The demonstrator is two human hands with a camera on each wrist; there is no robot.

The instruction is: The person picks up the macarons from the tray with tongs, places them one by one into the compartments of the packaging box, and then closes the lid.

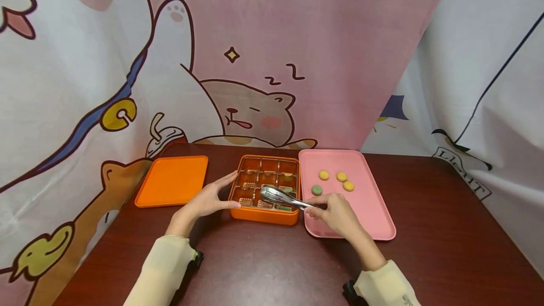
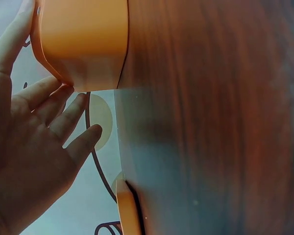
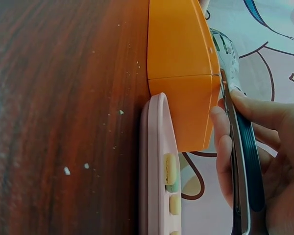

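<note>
**Counter and surroundings: compartment box attended by both hands**

Head view: The counter [image 1: 255,263] is dark reddish-brown wood, with a pale sheen near its front. Pink and white cloth [image 1: 340,60], printed with cartoon animals and stars, hangs behind it and along both sides; folds show at the right. An orange box [image 1: 263,216] with a clear compartment grid, three columns across, stands near the middle. A flat orange tray [image 1: 174,181] lies to its left. A pink tray [image 1: 361,211] lies just beside the box on the right, bearing three yellow cookies [image 1: 342,177] and one green cookie [image 1: 316,190]. The left grip [image 1: 208,198] has its thumb and fingers spread apart at the box's left side. The right grip [image 1: 335,212] is clamped on metal tongs [image 1: 286,198], their head above the compartments. Whether the tongs hold anything cannot be told.

Left wrist view: The fingers are apart, reaching the box's edge. Wood grain runs along the counter; the cloth shows pale behind.

Right wrist view: Thumb and fingers pinch the tongs' dark-inlaid handle. Small pale crumbs [image 3: 66,171] are scattered on the counter beside the pink tray.
</note>
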